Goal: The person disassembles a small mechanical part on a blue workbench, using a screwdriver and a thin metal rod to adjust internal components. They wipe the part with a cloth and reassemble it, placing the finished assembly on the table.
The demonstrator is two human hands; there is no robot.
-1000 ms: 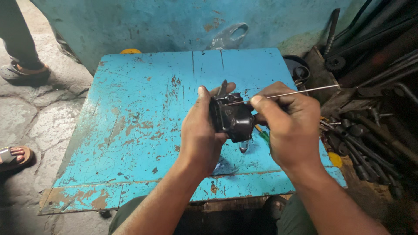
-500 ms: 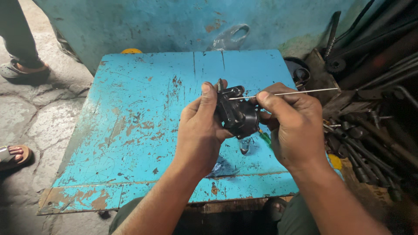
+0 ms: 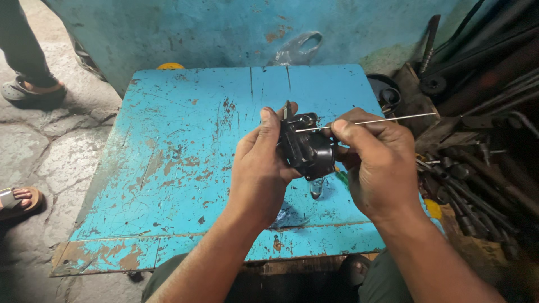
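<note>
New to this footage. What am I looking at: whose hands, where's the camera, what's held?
No machine here: a person works bare-handed, filmed by a camera on their own head looking down. The left hand grips a small black mechanical part. The right hand pinches a thin metal rod whose tip meets the part's top. Below lies a worn blue table, with a small clear object under the hands. Dark metal tools pile up at the right. Other people's sandalled feet stand at the left.

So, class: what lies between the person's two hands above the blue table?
In the head view, a small black mechanical part sits between the left hand and the right hand, both gripping it. The right hand also pinches a thin metal rod reaching into the part.
</note>
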